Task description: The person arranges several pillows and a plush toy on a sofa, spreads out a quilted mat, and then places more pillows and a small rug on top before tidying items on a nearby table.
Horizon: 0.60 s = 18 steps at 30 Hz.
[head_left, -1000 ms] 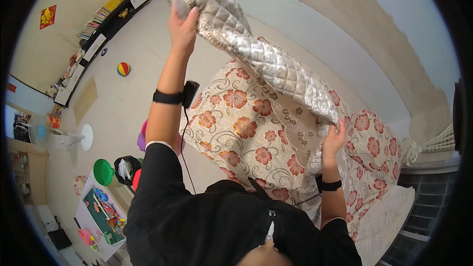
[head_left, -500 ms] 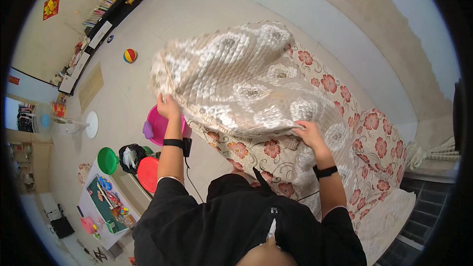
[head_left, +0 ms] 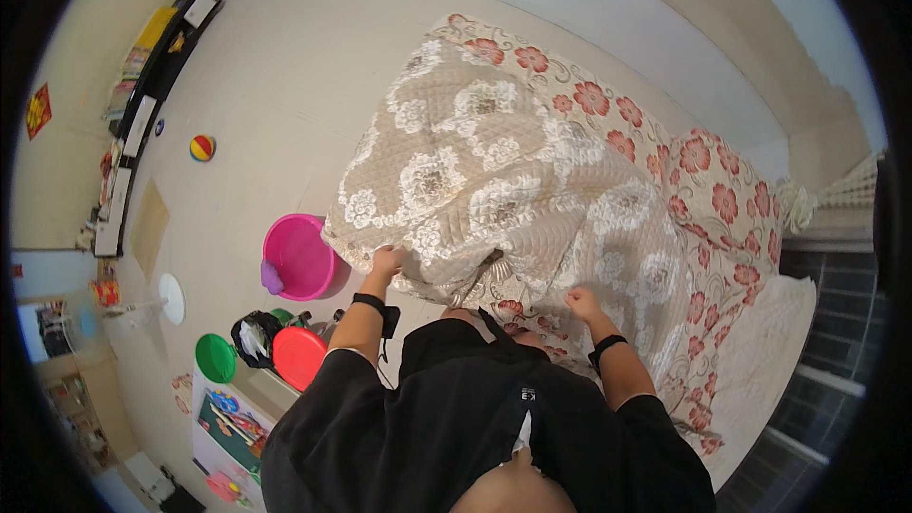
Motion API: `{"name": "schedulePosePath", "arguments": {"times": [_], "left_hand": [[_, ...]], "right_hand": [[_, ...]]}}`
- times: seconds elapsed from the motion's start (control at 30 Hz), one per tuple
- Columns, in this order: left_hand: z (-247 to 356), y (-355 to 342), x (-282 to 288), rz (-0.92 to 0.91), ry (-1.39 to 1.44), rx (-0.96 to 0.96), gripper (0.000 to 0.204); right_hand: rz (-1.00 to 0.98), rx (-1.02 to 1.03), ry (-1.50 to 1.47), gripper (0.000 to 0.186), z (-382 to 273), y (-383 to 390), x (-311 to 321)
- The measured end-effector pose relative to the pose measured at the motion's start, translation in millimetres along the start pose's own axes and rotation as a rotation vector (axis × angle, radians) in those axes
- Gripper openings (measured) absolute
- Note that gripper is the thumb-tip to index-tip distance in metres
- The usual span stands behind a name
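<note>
A beige quilted sofa cover [head_left: 427, 180] with white flowers lies rumpled over a seat draped in cream cloth with red flowers [head_left: 591, 98]. Its near edge is bunched into folds in front of my body. My left hand [head_left: 388, 261] is closed on that edge toward the left, close to the pink basin. On the right, my right hand [head_left: 583, 303] has curled fingers at the cover's near folds; the cloth inside them is small and partly hidden. Black bands circle both wrists.
A pink basin [head_left: 302, 256] with a purple thing on its rim stands left of the seat. Nearby are a green basin [head_left: 216, 358], a red round lid [head_left: 299, 358], a black bag [head_left: 255, 337] and a white fan [head_left: 171, 300]. A striped ball [head_left: 202, 147] lies farther off.
The quilted cover, lifted and billowing before, has come down and spread over the seat. Both hands have lowered toward my body, the left one also moving right.
</note>
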<state>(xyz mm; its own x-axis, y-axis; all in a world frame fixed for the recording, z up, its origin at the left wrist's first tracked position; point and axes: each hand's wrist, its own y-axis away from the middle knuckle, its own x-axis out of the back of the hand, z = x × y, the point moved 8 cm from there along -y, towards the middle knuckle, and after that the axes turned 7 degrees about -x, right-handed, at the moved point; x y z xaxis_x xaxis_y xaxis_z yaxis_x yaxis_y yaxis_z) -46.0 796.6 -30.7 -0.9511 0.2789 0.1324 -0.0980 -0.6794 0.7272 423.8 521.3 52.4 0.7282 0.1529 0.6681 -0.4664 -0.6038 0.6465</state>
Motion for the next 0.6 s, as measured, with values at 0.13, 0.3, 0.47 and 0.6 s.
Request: {"name": "schedulePosePath", "arguments": {"times": [0.13, 0.3, 0.47, 0.6], "left_hand": [[13.0, -10.1, -121.1, -0.253, -0.402, -0.069, 0.035], [47.4, 23.6, -180.6, 0.024, -0.796, -0.107, 0.07], [73.1, 113.2, -284.3, 0.301, -1.011, -0.264, 0.087], [22.5, 120.3, -324.3, 0.287, -1.003, -0.312, 0.084]], "right_hand": [[-0.003, -0.434, -0.253, 0.031, 131.8, 47.7, -12.8], [-0.059, -0.721, -0.634, 0.033, 236.1, 75.7, -42.1], [0.181, -0.95, -1.198, 0.047, 375.3, 94.5, -78.6], [0.195, -1.094, -1.604, 0.059, 404.9, 80.0, -54.9]]}}
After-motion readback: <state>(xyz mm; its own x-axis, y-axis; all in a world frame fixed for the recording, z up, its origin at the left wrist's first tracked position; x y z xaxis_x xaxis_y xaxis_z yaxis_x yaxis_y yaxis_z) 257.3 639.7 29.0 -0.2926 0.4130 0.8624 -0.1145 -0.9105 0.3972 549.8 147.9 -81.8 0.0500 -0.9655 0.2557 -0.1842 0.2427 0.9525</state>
